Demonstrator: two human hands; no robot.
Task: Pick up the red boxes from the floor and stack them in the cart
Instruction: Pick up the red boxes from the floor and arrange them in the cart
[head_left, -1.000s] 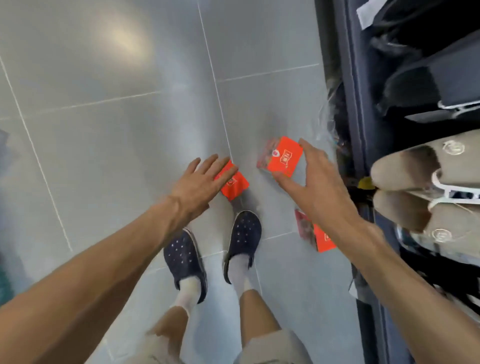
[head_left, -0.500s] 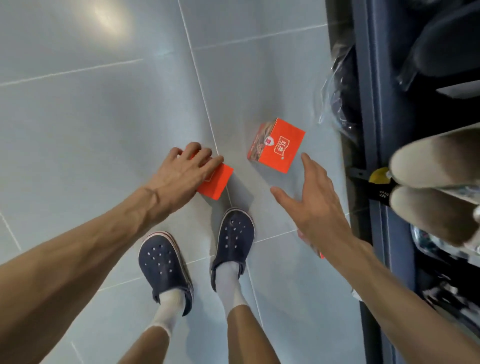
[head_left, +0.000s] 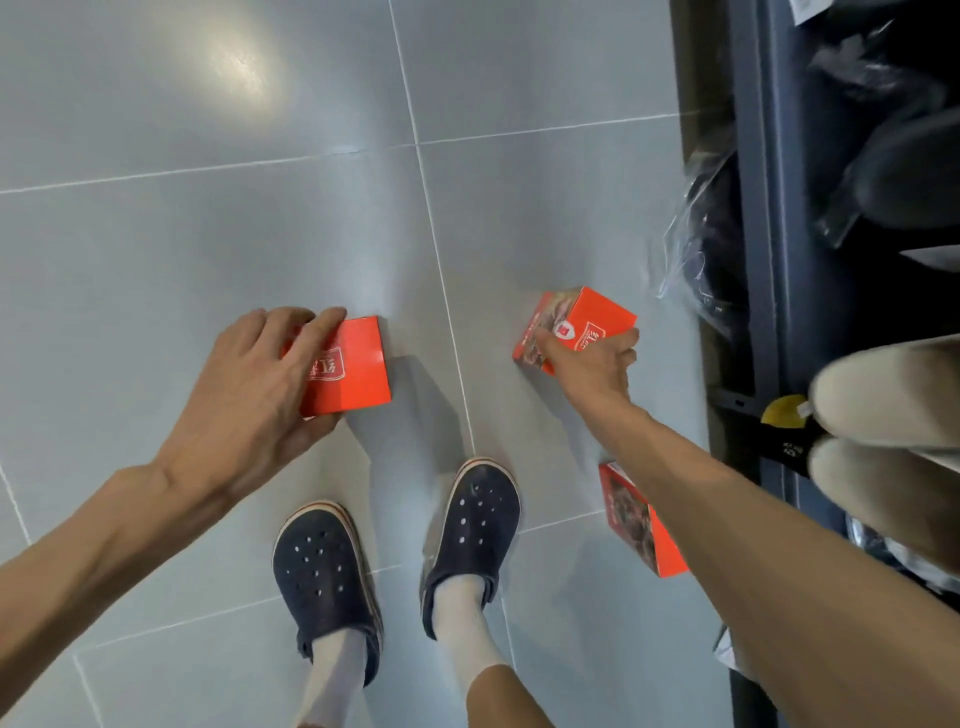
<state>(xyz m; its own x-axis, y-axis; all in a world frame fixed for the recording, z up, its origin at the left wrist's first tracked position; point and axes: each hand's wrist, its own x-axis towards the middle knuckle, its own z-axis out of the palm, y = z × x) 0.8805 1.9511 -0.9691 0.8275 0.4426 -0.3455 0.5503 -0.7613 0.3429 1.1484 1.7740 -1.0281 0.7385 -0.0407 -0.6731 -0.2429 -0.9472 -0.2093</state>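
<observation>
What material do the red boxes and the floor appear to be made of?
The red boxes, one under the left hand, one at the right hand: probably printed cardboard, judging by sharp folded edges and printed faces with a slight sheen. The floor: likely glazed ceramic or porcelain tile, grey, with thin grout lines and a bright light reflection.

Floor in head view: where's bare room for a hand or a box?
Free: grey tiles left of and beyond the left hand and its red box; also the strip between that box and the right-hand box. Crowded: right side, where the third box, right hand and dark shelving bunch together.
</observation>
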